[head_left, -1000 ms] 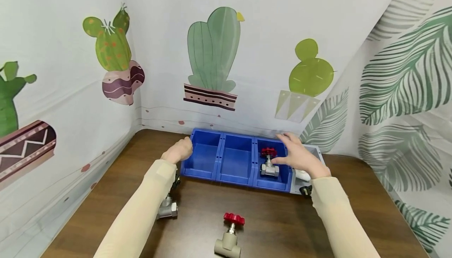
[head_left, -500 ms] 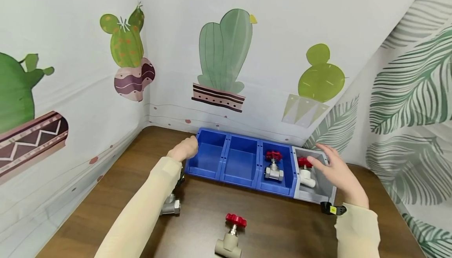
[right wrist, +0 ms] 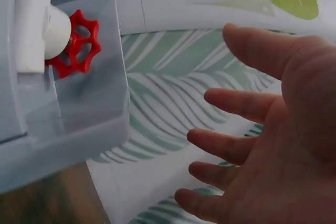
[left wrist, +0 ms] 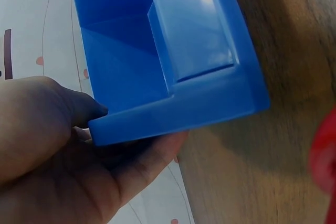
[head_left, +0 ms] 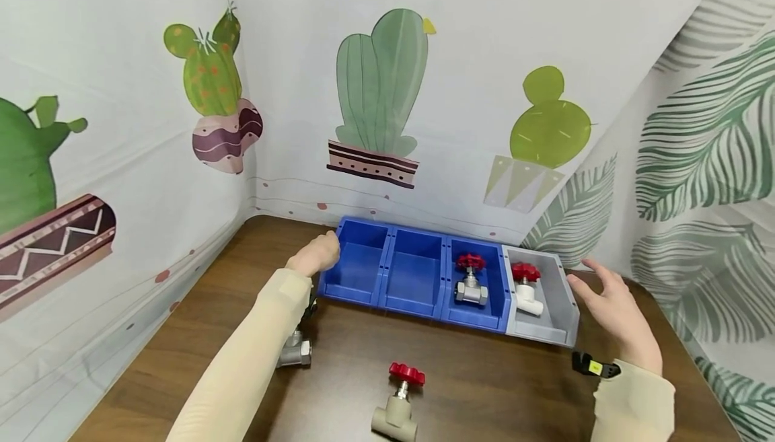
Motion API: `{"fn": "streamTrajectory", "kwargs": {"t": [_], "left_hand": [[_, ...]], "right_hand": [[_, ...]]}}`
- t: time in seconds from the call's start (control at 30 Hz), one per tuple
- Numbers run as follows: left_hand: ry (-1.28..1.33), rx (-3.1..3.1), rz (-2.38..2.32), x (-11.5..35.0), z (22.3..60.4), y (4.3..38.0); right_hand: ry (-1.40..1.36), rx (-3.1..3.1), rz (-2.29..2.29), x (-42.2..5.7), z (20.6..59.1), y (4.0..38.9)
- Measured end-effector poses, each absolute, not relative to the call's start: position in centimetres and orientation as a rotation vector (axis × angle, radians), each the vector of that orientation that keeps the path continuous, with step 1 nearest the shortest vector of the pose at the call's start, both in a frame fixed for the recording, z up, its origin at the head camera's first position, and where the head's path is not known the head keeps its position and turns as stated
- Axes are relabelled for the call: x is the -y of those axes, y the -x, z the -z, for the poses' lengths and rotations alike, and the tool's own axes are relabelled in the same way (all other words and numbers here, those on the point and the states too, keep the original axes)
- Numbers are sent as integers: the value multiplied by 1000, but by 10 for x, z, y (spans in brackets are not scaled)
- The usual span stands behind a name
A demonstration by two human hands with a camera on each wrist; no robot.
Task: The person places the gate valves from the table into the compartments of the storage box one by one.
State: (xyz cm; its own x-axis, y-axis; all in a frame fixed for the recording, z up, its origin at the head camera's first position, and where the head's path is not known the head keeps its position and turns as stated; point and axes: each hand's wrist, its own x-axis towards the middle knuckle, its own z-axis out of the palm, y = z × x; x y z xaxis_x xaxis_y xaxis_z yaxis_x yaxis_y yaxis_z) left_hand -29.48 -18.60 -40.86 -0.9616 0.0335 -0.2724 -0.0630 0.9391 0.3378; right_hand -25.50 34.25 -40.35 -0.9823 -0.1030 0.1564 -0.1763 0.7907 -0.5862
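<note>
My left hand (head_left: 317, 255) grips the outer left wall of the leftmost blue bin (head_left: 357, 268); in the left wrist view the thumb lies over the rim (left wrist: 173, 115) and fingers reach beneath it. Off the right side of the grey bin (head_left: 562, 304), my right hand (head_left: 620, 314) is held with spread fingers and touches nothing. Inside that bin stands a white plastic valve (head_left: 528, 301) with a red handwheel (right wrist: 84, 45). A steel valve (head_left: 471, 290) with a red handwheel stands in the blue bin beside it.
The bins form one row at the back, before a cactus-print cloth (head_left: 375, 92). On the wooden table (head_left: 339, 395) stands a beige valve (head_left: 396, 418) with a red handwheel. Another metal valve (head_left: 297, 353) is partly hidden by the left sleeve (head_left: 242, 354).
My right hand has moved right, from over the row's right end to beyond the grey bin, uncovering the white valve. The left hand keeps its grip. The head view has shifted slightly.
</note>
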Motion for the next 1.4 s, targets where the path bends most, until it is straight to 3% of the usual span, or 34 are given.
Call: {"fn": "streamTrajectory", "kwargs": {"t": [0.4,0.6,1.0,1.4], "left_hand": [[-30,-2834,-543,191,413,297],[-80,-2855,-609,197,415,296],[-18,-2901,-761,196,396,289],[-92,-3127,-909,190,392,256]], "right_hand": [[50,2956,-1084,-357,426,259],[61,2870,-1274,-350,438,262],[100,2885,-1160,-343,444,266],[128,2885,-1048,-340,448,271]]}}
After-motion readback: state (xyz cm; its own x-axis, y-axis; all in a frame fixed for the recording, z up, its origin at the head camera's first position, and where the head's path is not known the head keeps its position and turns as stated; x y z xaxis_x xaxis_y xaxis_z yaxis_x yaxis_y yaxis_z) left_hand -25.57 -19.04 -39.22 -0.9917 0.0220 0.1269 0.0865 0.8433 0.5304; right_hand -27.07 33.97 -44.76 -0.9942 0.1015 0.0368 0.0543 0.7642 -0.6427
